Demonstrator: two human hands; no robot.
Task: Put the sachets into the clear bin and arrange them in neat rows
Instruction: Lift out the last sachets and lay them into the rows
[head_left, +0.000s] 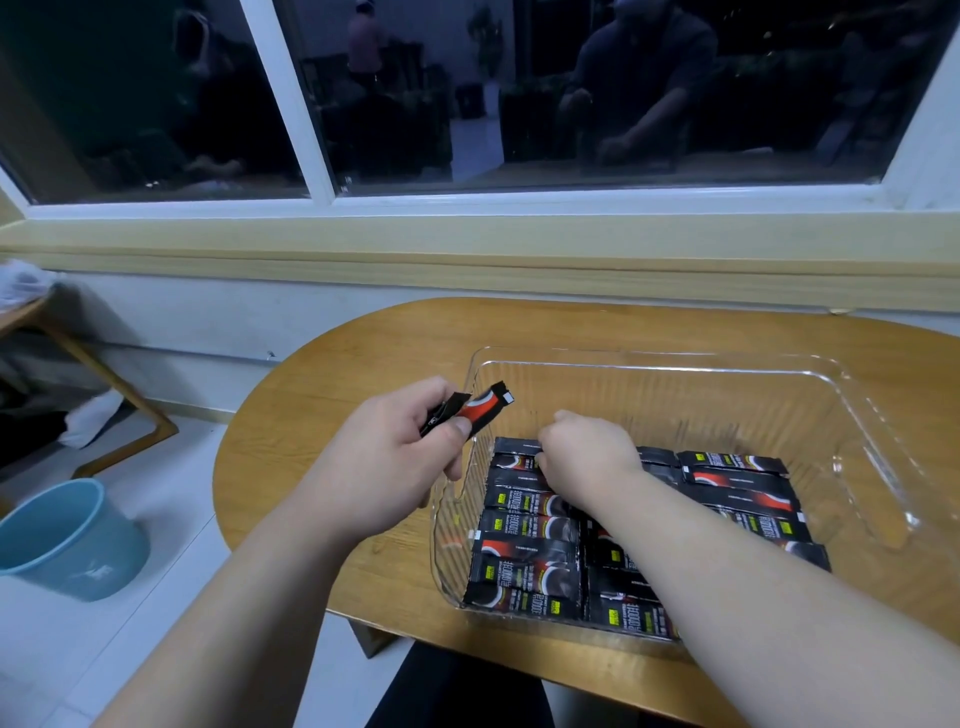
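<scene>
The oval wooden worktop carries everything I am watching, and I can make out no loose sachets on its bare wood. Towards its near edge stands the clear ribbed plastic bin.

The near half of the bin is floored with black-and-red stick sachets, laid flat and crosswise in what I read as three columns. The left column looks tidy. Those towards the right lie a little askew and overlapping, and part of them is hidden under the forearm. The far half of the bin floor shows only bare plastic. I judge the filling to be well along, with the neatening not yet finished.

The left hand hovers just outside the bin's left wall. Its thumb and fingers pinch a small bunch of held sachets, two as far as I can tell, their ends poking up over the rim. The right hand is down inside the bin at the far end of the left column, knuckles up, with its fingers curled onto the farthest sachet. I cannot tell whether it pinches that one or only presses it into line.

From here I count two jobs left: setting down the held bunch and squaring up the right-hand columns. I cannot say whether more sachets wait out of view.
</scene>
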